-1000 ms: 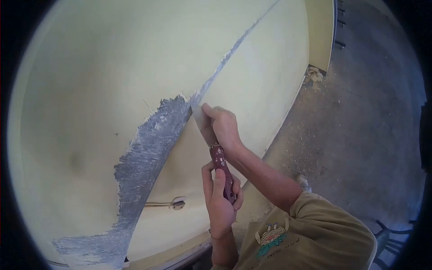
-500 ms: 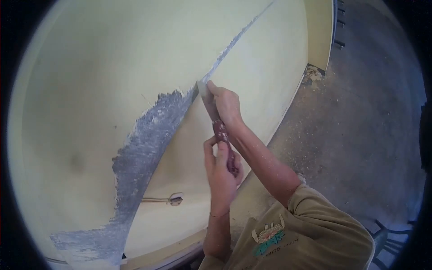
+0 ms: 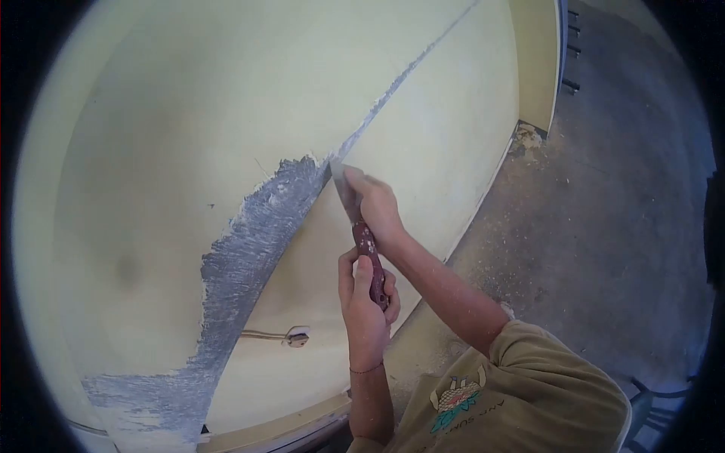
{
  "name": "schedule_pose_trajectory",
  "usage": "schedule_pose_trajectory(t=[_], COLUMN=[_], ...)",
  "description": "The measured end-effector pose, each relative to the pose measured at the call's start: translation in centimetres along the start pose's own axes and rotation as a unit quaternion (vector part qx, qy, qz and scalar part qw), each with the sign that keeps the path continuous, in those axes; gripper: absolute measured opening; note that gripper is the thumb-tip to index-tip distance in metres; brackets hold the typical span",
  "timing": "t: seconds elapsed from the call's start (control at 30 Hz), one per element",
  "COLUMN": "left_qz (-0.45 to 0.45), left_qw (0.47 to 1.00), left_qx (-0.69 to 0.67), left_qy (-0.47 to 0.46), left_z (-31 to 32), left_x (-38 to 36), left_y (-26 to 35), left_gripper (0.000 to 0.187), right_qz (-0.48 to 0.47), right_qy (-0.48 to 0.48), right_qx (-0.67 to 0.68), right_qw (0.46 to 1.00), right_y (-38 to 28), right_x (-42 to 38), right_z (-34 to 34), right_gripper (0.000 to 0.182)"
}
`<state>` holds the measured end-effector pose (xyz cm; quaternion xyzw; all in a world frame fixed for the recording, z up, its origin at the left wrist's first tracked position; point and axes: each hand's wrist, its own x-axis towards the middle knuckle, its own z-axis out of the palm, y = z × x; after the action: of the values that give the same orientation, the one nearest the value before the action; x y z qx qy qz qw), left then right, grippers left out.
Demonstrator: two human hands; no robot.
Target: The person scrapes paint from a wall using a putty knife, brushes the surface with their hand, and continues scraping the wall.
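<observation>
A scraper with a dark red, paint-speckled handle slants up to the wall in the head view. My left hand is closed around its lower handle, thumb on top, with a thin band at the wrist. Higher up, my right hand grips the tool where handle meets blade, its thumb near the metal. The flat blade touches the edge of a scraped grey patch. Ragged cream paint borders that patch, and a narrow grey strip runs on from it to the upper right.
Below the edge, a wall opening with a fitting has a cable running to it. Concrete floor with scattered flakes lies to the right. A dark chair shows at lower right, and metal pegs at upper right.
The view has shifted slightly. Both hands and the scraper sit lower in the picture, and the blade has slid a little back down along the edge. Both hands keep their hold.
</observation>
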<state>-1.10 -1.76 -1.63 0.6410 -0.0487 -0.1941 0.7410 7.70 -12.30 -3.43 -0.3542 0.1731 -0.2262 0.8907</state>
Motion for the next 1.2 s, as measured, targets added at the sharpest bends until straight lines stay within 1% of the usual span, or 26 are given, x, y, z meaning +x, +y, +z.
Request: schedule_pose_trajectory(t=[0.03,0.07,0.17,0.23,0.3,0.4,0.43,0.5,0.53,0.6,0.63,0.7,0.77,0.83,0.9,0.97,1.0,1.03,1.1,1.13,1.17,1.2], left_qz=[-0.002,-0.003,-0.004,-0.005,0.015,0.0,-0.013,-0.012,-0.01,0.009,0.007,0.0,-0.012,-0.008,-0.02,-0.013,0.0,0.001,0.009,0.006,-0.008,-0.015], left_qw=[1.0,1.0,1.0,1.0,0.998,0.999,1.0,0.999,0.999,0.999,0.999,1.0,1.0,0.999,0.999,0.999,1.0,1.0,0.999,0.999,0.999,0.998], left_qx=[-0.001,-0.002,0.011,0.025,0.053,0.032,0.023,0.031,0.038,0.051,0.047,0.019,0.019,0.044,0.032,0.006,0.009,0.009,0.043,0.044,0.049,0.055], left_qy=[-0.001,-0.007,-0.007,0.003,-0.013,-0.003,0.007,0.006,0.004,0.006,0.009,-0.001,-0.006,-0.022,-0.009,0.03,0.014,0.013,0.019,0.023,0.01,-0.009], left_z=[0.0,0.0,0.3,0.9,2.3,0.8,0.6,1.7,3.2,3.9,3.3,2.4,2.9,4.4,4.0,2.5,1.7,1.6,1.7,2.3,3.4,4.1], left_x=[-0.2,-0.3,0.1,0.7,1.4,-0.2,-0.3,1.0,1.1,1.4,0.6,-0.5,0.4,1.7,0.8,-0.5,-1.1,-0.7,0.5,0.6,0.8,1.2], left_y=[0.0,0.1,0.1,0.1,0.5,0.3,0.3,0.0,0.3,0.1,0.0,1.0,0.7,0.5,0.6,0.3,0.0,-0.1,0.0,0.4,1.2,1.8], left_gripper=[0.025,0.025,0.024,0.024,0.025,0.025,0.024,0.025,0.024,0.025,0.025,0.025,0.026,0.025,0.024,0.023,0.024,0.024,0.024,0.024,0.025,0.025], right_qz=[0.041,0.047,0.061,0.054,0.051,0.047,0.084,0.016,0.021,0.093,0.096,0.066,0.088,0.13,0.131,0.051,0.045,0.043,0.03,0.007,0.011,0.049], right_qy=[-0.033,-0.05,-0.038,-0.024,-0.013,-0.034,-0.014,-0.012,-0.011,-0.029,-0.029,-0.052,-0.038,-0.004,0.005,-0.047,-0.06,-0.06,-0.02,-0.009,-0.011,-0.004], right_qx=[0.081,0.087,0.078,0.065,0.054,-0.024,0.023,-0.026,-0.027,0.02,0.015,-0.009,-0.001,0.012,-0.016,-0.093,-0.103,-0.103,-0.041,-0.009,-0.011,0.002], right_qw=[0.995,0.994,0.994,0.996,0.997,0.998,0.996,0.999,0.999,0.995,0.995,0.996,0.995,0.991,0.991,0.993,0.992,0.992,0.998,1.0,1.0,0.999], right_y=[0.0,-0.1,-0.5,-1.4,-0.9,0.0,-0.4,-1.0,-1.3,-2.3,-1.5,-1.2,-2.1,-3.6,-2.4,0.2,0.9,1.0,-0.1,-1.4,-2.1,-3.0], right_x=[-0.8,-0.7,-0.6,1.5,2.2,0.8,0.2,2.1,2.4,2.2,1.5,0.3,1.0,1.9,1.5,1.3,0.8,1.2,1.7,2.5,2.1,2.1], right_z=[-0.1,-0.3,-0.3,-0.7,-0.8,-0.5,0.0,-0.8,-1.2,-1.4,-1.5,-0.3,-0.8,-1.8,-1.9,-1.5,-1.1,-1.2,-0.8,-1.2,-1.2,-1.0], right_gripper=[0.029,0.025,0.027,0.027,0.028,0.031,0.034,0.036,0.036,0.038,0.038,0.036,0.036,0.038,0.041,0.04,0.041,0.041,0.041,0.04,0.04,0.039])
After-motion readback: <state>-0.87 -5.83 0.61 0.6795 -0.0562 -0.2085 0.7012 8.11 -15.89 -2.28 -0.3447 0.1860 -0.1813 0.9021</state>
